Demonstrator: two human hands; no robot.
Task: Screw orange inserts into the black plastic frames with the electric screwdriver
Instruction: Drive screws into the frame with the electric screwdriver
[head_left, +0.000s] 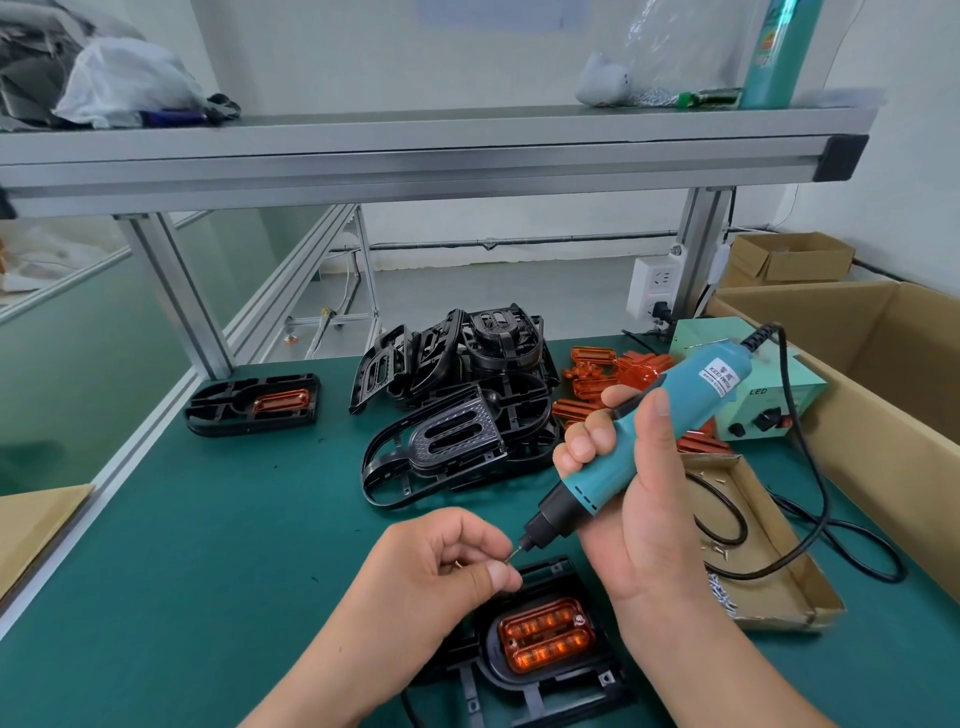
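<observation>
Our right hand (644, 499) fingers (587, 444) wrap the electric screwdriver (675, 410); left hand (441, 566) pinches a screw (510, 557) at its bit, over the black frame (550, 691) with orange insert (545, 634).

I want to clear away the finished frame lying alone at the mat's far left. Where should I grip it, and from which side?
Likely its long near rim, from above on your side. The finished frame lies flat on the mat, apart from the pile, so that rim is free, faces you, and keeps fingers off the orange insert.
</observation>
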